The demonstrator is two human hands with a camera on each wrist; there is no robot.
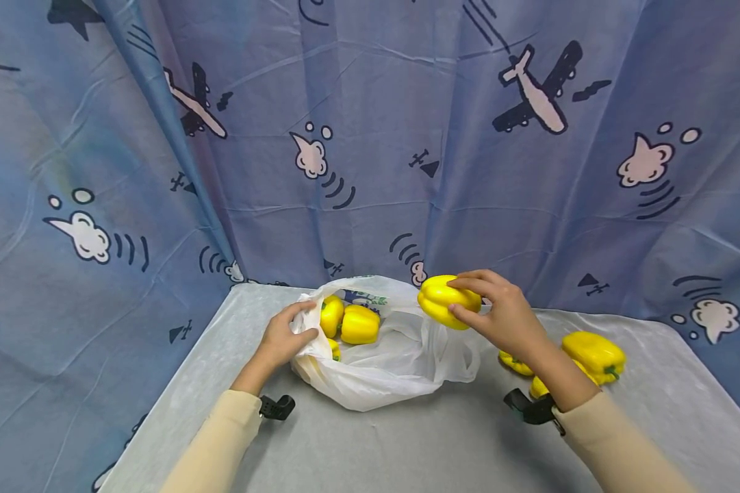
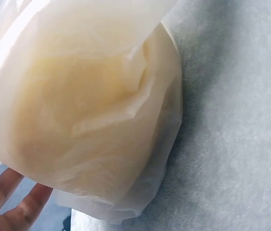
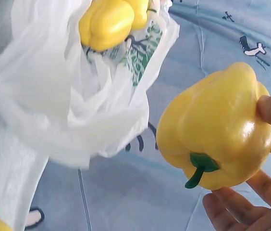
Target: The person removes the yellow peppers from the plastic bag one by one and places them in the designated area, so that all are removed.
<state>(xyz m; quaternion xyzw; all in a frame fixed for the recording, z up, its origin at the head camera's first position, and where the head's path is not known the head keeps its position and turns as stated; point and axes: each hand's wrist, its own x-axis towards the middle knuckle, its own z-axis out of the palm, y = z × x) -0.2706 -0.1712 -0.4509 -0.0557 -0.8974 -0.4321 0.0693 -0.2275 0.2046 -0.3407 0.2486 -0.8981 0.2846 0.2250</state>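
My right hand (image 1: 502, 308) holds a yellow bell pepper (image 1: 446, 301) between thumb and fingers, raised at the right side of a white plastic bag (image 1: 370, 383). Its green stem (image 3: 203, 168) shows in the right wrist view. With my left hand (image 1: 286, 335) I grip the bag's left rim, which keeps its mouth wide. Inside lie several yellow peppers, one of them on its side (image 1: 360, 324). From the left wrist, the bag's wall (image 2: 92, 125) fills much of the view, a yellow shape showing through it, and left fingers (image 2: 30, 207) appear at the lower corner.
More yellow bell peppers (image 1: 593, 355) lie on the table to the right, partly behind my right forearm. A pale grey cloth (image 1: 370, 452) covers the table. Behind it hangs a blue curtain (image 1: 370, 137) printed with planes and clouds.
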